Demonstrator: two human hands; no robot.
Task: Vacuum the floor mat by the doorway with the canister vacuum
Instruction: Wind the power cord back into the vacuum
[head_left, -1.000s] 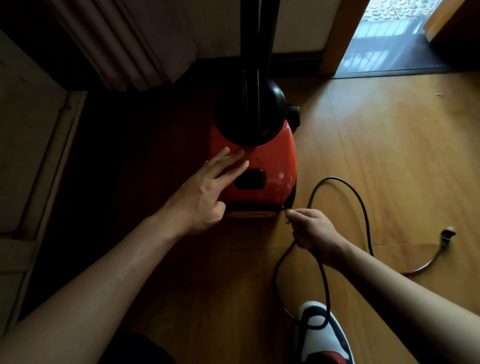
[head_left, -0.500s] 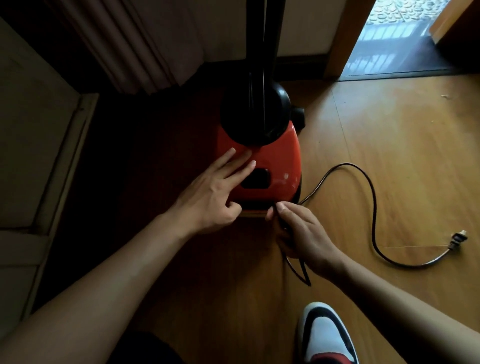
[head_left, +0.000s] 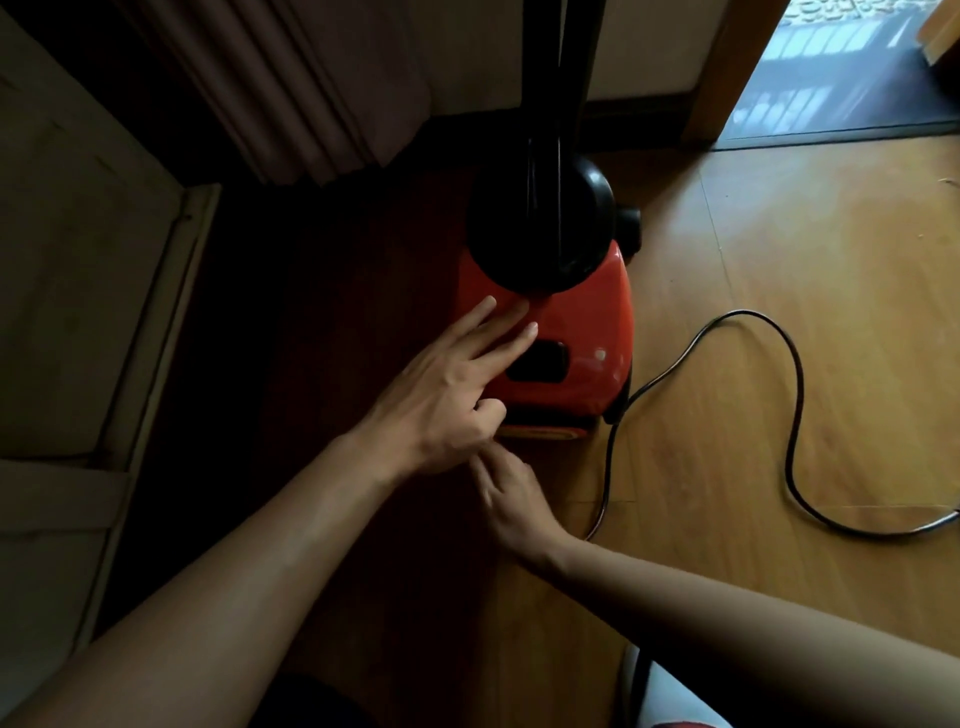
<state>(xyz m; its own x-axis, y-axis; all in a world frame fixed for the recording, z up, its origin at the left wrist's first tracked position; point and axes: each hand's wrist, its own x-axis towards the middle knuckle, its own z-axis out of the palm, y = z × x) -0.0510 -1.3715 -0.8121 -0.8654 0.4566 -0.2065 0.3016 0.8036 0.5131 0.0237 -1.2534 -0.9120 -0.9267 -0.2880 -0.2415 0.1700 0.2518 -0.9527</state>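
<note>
Starting nearest: white shoe (head_left: 670, 696) w/ dark trim at the near right edge, partly cut off. Both bare forearms reach in from the near side twd the red canister vac (head_left: 587, 322), which sits on the wood floor (head_left: 831, 312) mid-scene, btwn the shaded left part and the lit right part.

R hand (head_left: 519, 512) lies low, just near of the vac's bottom edge. Its fingers are stretched fairly straight, tips up against the thumb side of the L hand (head_left: 441, 410), and it holds nothing I can see.

L hand rests on top of the red shell. Three fingers are straight and spread, laid flat, tips just near of the black dome (head_left: 540, 228), and the thumb is folded in at the shell's near edge. Contact only, nothing gripped.

Just right of those fingers is a black recessed slot (head_left: 537, 361). Right of that is a small pale spot, too small to read as label or writing.

Black cord (head_left: 795, 415) leaves the vac's near right corner. One run passes just right of the R wrist, and another loops over the floor and off the right edge.

Farther: the dome caps the vac's far end, w/ a black tube (head_left: 576, 62) rising out of frame. Far left is a pleated dark curtain (head_left: 291, 88), and at the left edge a pale panel (head_left: 78, 312), too dim for detail. Far right are a wooden door frame (head_left: 727, 67) and an open doorway (head_left: 831, 93) w/ dark flooring beyond; can't tell if that's the mat.
</note>
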